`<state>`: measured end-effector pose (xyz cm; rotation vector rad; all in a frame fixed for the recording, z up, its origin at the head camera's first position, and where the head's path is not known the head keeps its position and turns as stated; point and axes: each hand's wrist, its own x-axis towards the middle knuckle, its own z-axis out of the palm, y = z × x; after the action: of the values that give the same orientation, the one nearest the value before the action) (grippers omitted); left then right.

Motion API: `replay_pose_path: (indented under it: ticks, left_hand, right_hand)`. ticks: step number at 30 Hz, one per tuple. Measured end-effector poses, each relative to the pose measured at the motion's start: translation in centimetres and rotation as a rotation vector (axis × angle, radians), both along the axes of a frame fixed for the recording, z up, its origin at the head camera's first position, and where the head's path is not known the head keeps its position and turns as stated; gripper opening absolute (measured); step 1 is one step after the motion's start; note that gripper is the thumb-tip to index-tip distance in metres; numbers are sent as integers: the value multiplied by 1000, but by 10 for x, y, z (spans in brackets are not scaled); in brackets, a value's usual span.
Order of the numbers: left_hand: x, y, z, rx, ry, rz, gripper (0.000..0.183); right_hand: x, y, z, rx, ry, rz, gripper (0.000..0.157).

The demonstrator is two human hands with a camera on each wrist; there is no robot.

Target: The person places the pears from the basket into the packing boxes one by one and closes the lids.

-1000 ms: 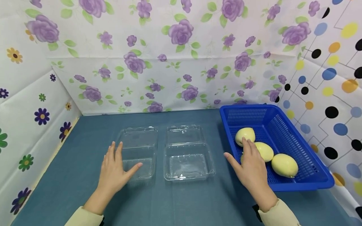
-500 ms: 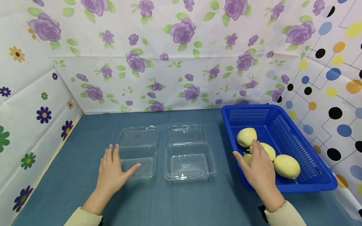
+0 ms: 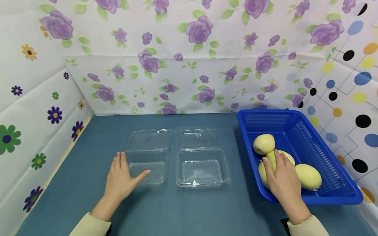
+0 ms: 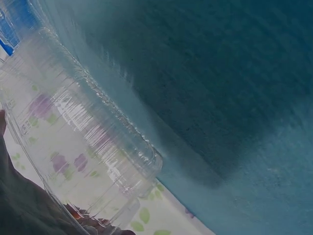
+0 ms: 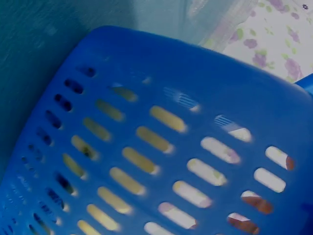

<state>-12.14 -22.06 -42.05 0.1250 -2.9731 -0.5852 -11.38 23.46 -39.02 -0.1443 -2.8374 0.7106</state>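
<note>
My right hand point(image 3: 284, 180) reaches over the near left rim of the blue basket point(image 3: 327, 200), its fingers over several pale yellow oval fruits like small melons. One fruit point(image 3: 263, 173) lies under the thumb side, and another point(image 3: 284, 156) is partly hidden by the fingers. A third point(image 3: 264, 144) sits behind; a further one point(image 3: 308, 177) is to the right. My left hand point(image 3: 120, 180) has spread fingers beside the left clear plastic container point(image 3: 149, 167). A second clear container point(image 3: 202, 167) stands right of it. Both have their lids folded back.
A blue-green cloth point(image 3: 192, 209) covers the table. Flowered sheeting point(image 3: 177, 82) rises behind it, with dotted sheeting point(image 3: 351, 108) at the right. In the right wrist view, the slotted basket wall point(image 5: 146, 63) fills most of the picture, with yellow fruit showing through.
My right hand has moved right, further over the basket, and down toward the fruits. The left hand stays by the left container. The head view has shifted slightly.
</note>
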Motion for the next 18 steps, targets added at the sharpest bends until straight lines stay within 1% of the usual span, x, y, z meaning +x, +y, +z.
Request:
replay_pose_path:
  ticks: [2, 4, 8, 12, 18]
  left_hand:
    - [0, 1, 0, -2, -16, 8, 119]
    - [0, 0, 0, -10, -16, 20, 120]
    - [2, -5, -2, -24, -13, 41, 123]
    - [4, -10, -5, -33, -26, 57, 124]
    - [7, -14, -5, -11, -67, 71, 125]
  right_hand:
    - [0, 4, -1, 7, -14, -9, 67]
    - [0, 7, -2, 20, -36, -11, 67]
    - [-2, 14, -4, 55, -106, -9, 72]
    - [-4, 21, -5, 83, -174, -6, 76]
    - [-10, 28, -4, 100, -243, 35, 82]
